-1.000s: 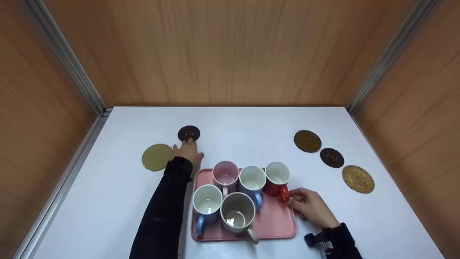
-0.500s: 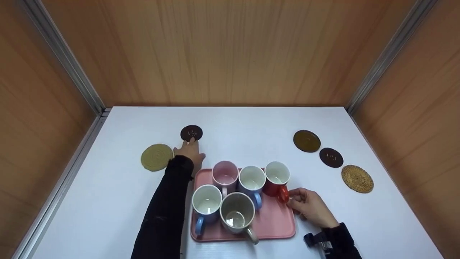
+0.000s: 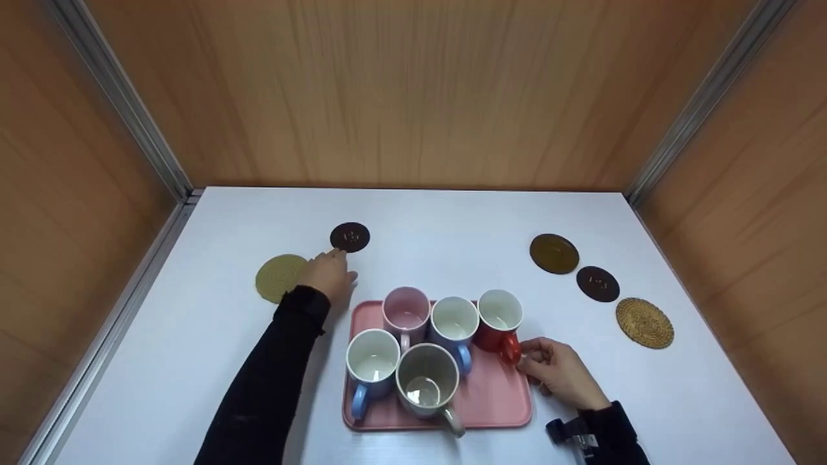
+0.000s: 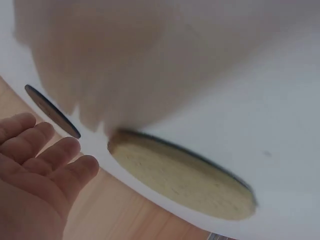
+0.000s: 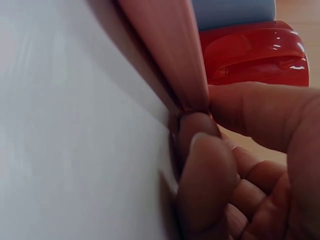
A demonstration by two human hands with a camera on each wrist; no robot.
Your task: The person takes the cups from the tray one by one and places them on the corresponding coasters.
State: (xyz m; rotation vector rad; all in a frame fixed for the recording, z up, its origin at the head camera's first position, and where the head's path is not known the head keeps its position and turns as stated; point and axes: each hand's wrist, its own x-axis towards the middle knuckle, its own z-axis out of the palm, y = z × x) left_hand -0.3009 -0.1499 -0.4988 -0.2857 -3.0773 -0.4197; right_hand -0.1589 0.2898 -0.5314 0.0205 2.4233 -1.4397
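Left hand drew back, released — off dark coaster | right hand pinches red mug | tray — five mugs

Near the right hand, the red mug is cut off by the frame's top edge. Above the left hand, a blur hides the desk.

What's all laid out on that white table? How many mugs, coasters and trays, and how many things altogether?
Mugs: 5
Coasters: 5
Pink tray: 1
Total: 11
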